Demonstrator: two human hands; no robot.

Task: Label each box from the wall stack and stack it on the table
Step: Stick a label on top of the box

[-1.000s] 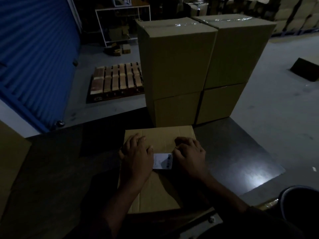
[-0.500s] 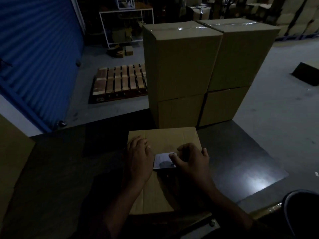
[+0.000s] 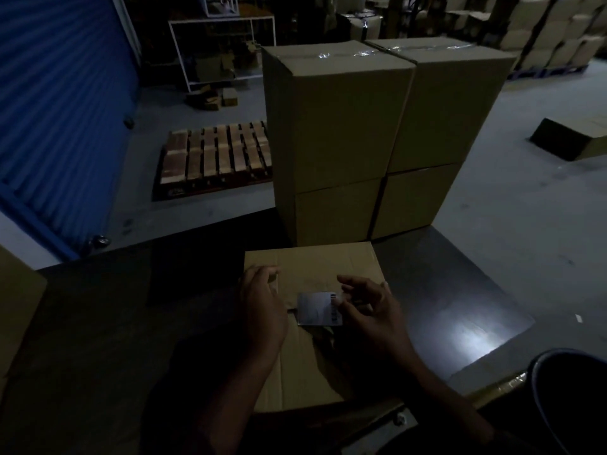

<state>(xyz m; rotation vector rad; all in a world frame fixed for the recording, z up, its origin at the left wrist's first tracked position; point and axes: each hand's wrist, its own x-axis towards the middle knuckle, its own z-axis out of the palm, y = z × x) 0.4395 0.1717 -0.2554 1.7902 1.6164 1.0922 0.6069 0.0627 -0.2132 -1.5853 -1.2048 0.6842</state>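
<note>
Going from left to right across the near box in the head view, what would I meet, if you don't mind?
Left hand → label → right hand, all on the near box.
</note>
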